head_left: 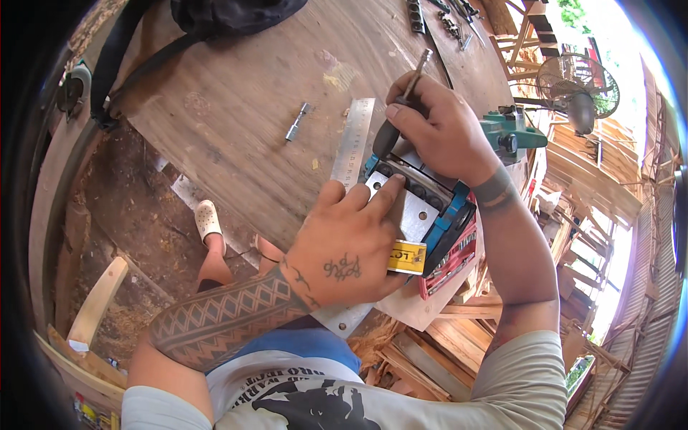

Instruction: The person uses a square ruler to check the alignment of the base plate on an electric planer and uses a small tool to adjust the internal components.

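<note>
My left hand (344,247) lies over a black-and-blue case (453,209). Its index finger stretches across a silver metal plate (414,215) with holes, toward dark round slots at the case's far edge. The thumb is down by a yellow-labelled piece (406,256) at the near end. Just beyond the case, my right hand (437,125) is closed around a screwdriver (388,137). Its black handle points down toward the case and its metal shaft sticks up past the fingers. Between the hands and the table's middle lies a steel ruler (353,140), partly covered by my left hand.
A small shiny metal rod (297,122) rests on the wooden table (236,93). A black bag (229,18) lies at the far left, a green power tool (512,135) at right. Beneath the case is a red box (451,261). Stacked wood and a fan (579,89) stand right.
</note>
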A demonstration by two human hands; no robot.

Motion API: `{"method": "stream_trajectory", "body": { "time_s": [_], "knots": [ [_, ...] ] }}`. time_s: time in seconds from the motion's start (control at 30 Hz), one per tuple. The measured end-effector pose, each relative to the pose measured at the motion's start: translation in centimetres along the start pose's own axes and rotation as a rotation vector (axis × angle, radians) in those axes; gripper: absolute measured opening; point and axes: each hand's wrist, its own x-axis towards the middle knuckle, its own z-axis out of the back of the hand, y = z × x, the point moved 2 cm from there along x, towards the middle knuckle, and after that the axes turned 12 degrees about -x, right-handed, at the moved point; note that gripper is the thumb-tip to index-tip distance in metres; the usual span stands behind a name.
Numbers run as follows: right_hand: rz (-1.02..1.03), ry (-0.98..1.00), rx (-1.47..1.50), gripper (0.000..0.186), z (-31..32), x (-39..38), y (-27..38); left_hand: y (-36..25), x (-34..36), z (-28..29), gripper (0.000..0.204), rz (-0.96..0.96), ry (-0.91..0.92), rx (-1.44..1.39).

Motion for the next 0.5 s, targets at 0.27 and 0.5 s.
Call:
{"method": "stream_trajectory", "body": {
  "time_s": [0.27,0.5],
  "knots": [
    [0.036,0.027,0.022,0.025,-0.2,0.3,0.6,-0.2,-0.1,-0.2,0.044,0.014,-0.005,-0.002],
    [-0.007,-0.068,0.174,0.027,0.3,0.5,1.4,-0.1,-0.1,-0.1,0.044,0.024,0.006,0.003]
  ]
}}
